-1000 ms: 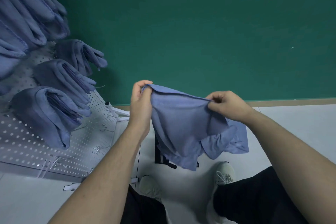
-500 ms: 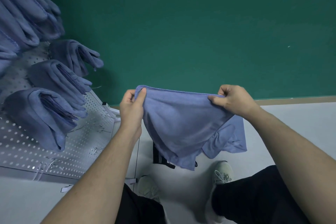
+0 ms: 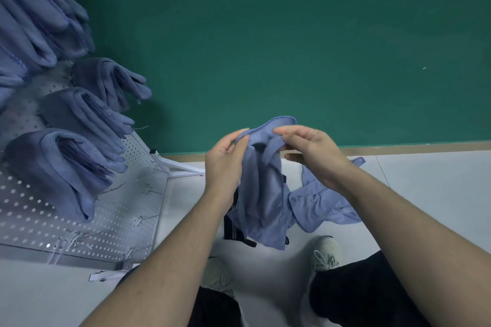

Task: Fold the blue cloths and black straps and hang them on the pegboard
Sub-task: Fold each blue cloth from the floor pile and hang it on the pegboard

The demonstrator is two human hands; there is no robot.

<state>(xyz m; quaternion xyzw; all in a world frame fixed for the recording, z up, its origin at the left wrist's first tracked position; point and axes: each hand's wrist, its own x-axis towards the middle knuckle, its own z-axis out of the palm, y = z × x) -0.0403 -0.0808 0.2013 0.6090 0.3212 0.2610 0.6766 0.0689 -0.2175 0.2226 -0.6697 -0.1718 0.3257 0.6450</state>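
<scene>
Beside the pegboard [image 3: 111, 210], to its right, both hands held one blue cloth [image 3: 265, 194] in the air above the floor [image 3: 425, 194]. The left hand [image 3: 225, 162] pinched the upper hem between thumb and fingers; the right hand [image 3: 310, 151] gripped the same hem close by, fingers curled narrow over the fabric. The cloth hung with its long axis near vertical, hem uppermost, free end pointing down toward the floor. To fold well, the two hem corners should probably be matched edge to edge and the hanging length kept untwisted before doubling. More loose cloth [image 3: 324, 204] lay on the floor right of the pegboard, beside dark straps [image 3: 233, 231]. Folded cloths [image 3: 66, 167] hung on the pegboard.
</scene>
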